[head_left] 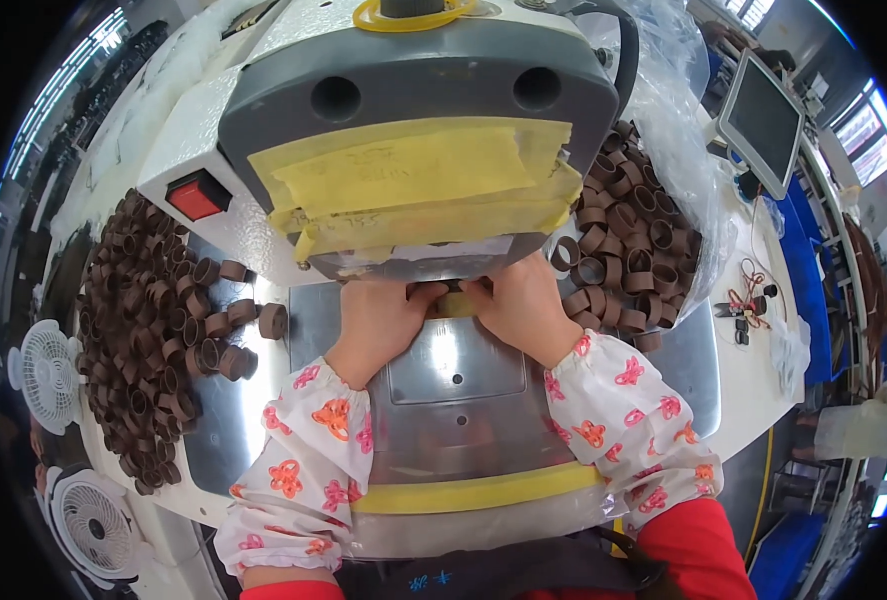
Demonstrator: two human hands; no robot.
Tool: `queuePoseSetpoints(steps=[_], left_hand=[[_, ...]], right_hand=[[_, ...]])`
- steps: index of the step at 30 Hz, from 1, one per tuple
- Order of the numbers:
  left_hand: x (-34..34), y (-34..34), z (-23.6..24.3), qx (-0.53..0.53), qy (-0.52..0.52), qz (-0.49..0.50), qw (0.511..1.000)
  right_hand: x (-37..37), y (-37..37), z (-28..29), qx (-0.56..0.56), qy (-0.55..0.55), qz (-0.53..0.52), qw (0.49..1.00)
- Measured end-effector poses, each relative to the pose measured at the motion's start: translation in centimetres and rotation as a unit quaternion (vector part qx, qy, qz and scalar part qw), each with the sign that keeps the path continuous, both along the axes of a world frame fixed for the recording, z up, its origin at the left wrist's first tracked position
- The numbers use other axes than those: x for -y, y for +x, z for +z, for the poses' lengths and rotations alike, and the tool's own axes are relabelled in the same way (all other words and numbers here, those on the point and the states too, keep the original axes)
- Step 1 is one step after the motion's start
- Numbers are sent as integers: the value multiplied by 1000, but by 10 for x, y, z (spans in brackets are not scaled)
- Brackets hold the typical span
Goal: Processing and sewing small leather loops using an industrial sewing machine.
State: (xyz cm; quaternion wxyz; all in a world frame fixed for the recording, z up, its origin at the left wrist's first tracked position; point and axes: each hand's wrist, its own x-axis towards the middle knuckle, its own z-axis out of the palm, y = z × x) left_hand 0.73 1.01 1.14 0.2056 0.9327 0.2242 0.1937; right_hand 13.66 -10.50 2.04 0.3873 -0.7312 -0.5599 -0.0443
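Note:
Both of my hands reach under the grey head [424,75] of a bench machine, whose front is covered with yellow masking tape [394,180]. My left hand [376,322] and my right hand [526,308] meet over a metal work plate [457,365], thumbs pointing toward each other. Their fingers are curled, and the fingertips vanish beneath the machine head. Between the thumbs shows a small yellowish patch [454,306] with a dark edge above it. Whatever the fingers grip there is mostly hidden.
Short brown rings lie in a big pile [144,330] at left and another pile [629,235] at right, beside clear plastic sheeting [674,90]. A red switch [200,195] sits on the machine's side. Two white fans [94,520] stand at left, a monitor [764,120] at right.

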Motion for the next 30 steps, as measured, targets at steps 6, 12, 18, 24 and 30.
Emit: queuePoseSetpoints(steps=[6, 12, 18, 24, 30], left_hand=[[0, 0, -1, -19, -55, 38, 998], [4, 2, -2, 12, -49, 26, 998], [10, 0, 8, 34, -48, 16, 998], [21, -61, 17, -1, -35, 11, 999], [3, -102, 21, 55, -3, 144, 988]], right_hand=[[-1, 0, -4, 15, 9, 11, 1000], [4, 1, -10, -40, -9, 5, 999], [7, -1, -7, -32, 8, 32, 999], [17, -37, -4, -100, 20, 145, 984], [34, 18, 28, 17, 18, -13, 1000]])
